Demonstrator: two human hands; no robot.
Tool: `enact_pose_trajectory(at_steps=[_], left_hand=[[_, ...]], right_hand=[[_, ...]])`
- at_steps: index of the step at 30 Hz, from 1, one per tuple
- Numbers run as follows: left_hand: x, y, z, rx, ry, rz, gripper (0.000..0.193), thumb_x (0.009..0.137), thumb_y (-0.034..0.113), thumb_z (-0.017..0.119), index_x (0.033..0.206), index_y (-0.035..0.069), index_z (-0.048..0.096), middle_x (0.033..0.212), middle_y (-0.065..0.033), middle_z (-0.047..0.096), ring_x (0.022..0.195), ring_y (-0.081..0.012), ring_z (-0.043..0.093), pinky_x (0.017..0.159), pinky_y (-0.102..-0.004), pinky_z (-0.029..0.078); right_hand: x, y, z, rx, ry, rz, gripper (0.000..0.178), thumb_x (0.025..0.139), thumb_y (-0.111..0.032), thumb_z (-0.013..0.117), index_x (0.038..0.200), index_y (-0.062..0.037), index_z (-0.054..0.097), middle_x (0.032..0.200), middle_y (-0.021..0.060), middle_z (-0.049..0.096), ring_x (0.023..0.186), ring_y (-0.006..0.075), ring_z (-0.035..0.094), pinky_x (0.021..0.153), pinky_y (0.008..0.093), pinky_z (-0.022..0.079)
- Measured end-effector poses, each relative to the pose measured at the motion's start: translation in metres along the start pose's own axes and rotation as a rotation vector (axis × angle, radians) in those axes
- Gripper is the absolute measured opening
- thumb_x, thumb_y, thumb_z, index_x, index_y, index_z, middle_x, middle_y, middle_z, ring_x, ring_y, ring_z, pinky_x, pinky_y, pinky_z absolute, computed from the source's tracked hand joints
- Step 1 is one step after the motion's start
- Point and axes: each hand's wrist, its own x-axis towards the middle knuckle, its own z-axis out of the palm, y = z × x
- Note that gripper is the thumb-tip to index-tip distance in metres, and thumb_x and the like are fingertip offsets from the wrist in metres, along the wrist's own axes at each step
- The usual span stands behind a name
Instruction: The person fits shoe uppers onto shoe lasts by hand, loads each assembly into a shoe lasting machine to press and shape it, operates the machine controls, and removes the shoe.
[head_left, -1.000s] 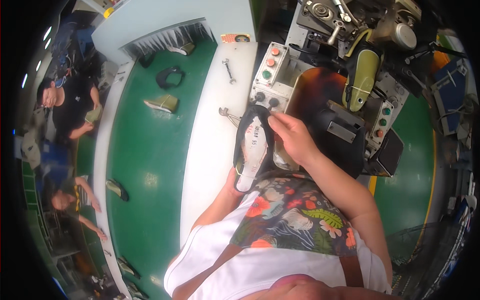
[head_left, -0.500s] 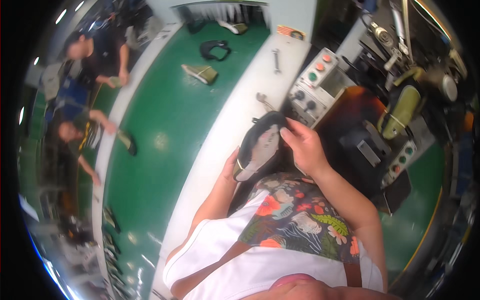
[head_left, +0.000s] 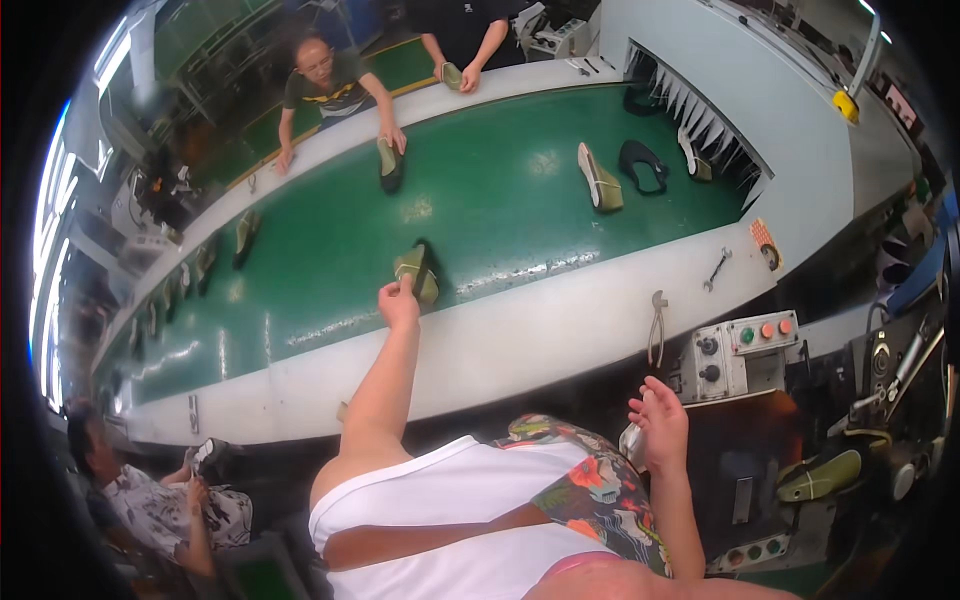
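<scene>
At the near side of the green conveyor belt (head_left: 490,225), my left hand (head_left: 400,303) pinches an olive and black shoe (head_left: 428,284) with a pale band across it. The shoe is over the belt; my fingers cover part of it. My right hand (head_left: 662,425) is raised near my apron, its fingers half bent and apart. A small whitish thing (head_left: 632,445) shows beside that hand; I cannot make out its kind or whether the hand touches it.
Pliers (head_left: 656,330) and a wrench (head_left: 717,270) lie on the white ledge (head_left: 560,325). A control box (head_left: 745,350) stands right, near a machine-mounted olive shoe (head_left: 830,478). Across the belt a person's hand (head_left: 392,140) touches another shoe (head_left: 389,165). A tunnel (head_left: 690,115) spans the belt's right end.
My view has swung round. The shoe was in both hands near my body, underside showing; now my left arm reaches out with it over the belt, and my right hand has let go.
</scene>
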Motion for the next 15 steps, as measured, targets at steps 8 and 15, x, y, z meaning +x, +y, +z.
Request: enact_pose_trajectory(at_steps=[8, 15], left_hand=[[-0.189, 0.005, 0.104, -0.043, -0.836, -0.272, 0.03, 0.103, 0.024, 0.066, 0.121, 0.0, 0.064, 0.108, -0.015, 0.073, 0.083, -0.0242, 0.073, 0.069, -0.0343, 0.059], [-0.382, 0.097, 0.162, 0.162, -1.794, 0.062, 0.032, 0.101, 0.029, 0.072, 0.116, 0.0, 0.069, 0.103, -0.0083, 0.074, 0.086, -0.0158, 0.071, 0.076, -0.0319, 0.059]], right_hand=[[-0.012, -0.016, 0.005, -0.017, -0.081, -0.082, 0.033, 0.105, -0.015, 0.067, 0.134, 0.0015, 0.065, 0.111, 0.0073, 0.072, 0.097, 0.0152, 0.071, 0.08, 0.0276, 0.057], [-0.041, -0.041, -0.026, -0.036, 0.205, -0.418, 0.027, 0.105, -0.01, 0.066, 0.128, 0.0034, 0.066, 0.108, 0.0067, 0.073, 0.096, 0.0102, 0.069, 0.083, 0.0259, 0.055]])
